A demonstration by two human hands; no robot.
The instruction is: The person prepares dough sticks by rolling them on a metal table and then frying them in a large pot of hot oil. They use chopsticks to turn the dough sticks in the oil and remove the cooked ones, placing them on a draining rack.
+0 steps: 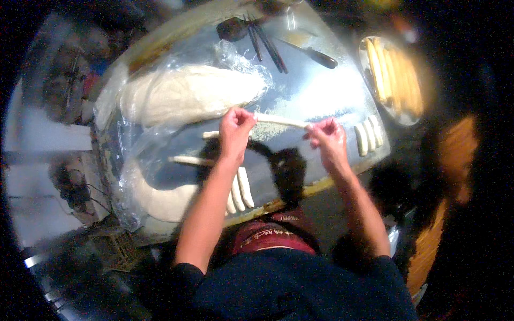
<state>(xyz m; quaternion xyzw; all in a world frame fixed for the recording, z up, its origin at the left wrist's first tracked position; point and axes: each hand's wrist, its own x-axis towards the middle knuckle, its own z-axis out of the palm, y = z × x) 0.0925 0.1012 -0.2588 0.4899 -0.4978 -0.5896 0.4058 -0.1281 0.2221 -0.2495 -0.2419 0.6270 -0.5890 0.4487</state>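
A thin dough strip point(281, 120) stretches between my two hands above a metal-topped table point(265, 148). My left hand point(237, 130) pinches its left end, and my right hand point(328, 140) pinches its right end. Beyond my left hand lies a large slab of dough point(192, 92) beneath clear plastic film point(237, 56). Two dough strips point(188, 160) lie near my left wrist, partly hidden by it. By my left forearm, several cut dough strips point(245, 187) sit beside another dough piece point(164, 202). Three short dough strips point(368, 135) rest at the table's right edge, past my right hand.
At the far side lie dark chopsticks point(267, 44), a dark round utensil point(232, 29) and a dark-handled knife point(321, 57). Right of the table, a plate point(407, 119) holds several golden fried dough sticks point(391, 76). Equipment with cables point(72, 184) stands to the left.
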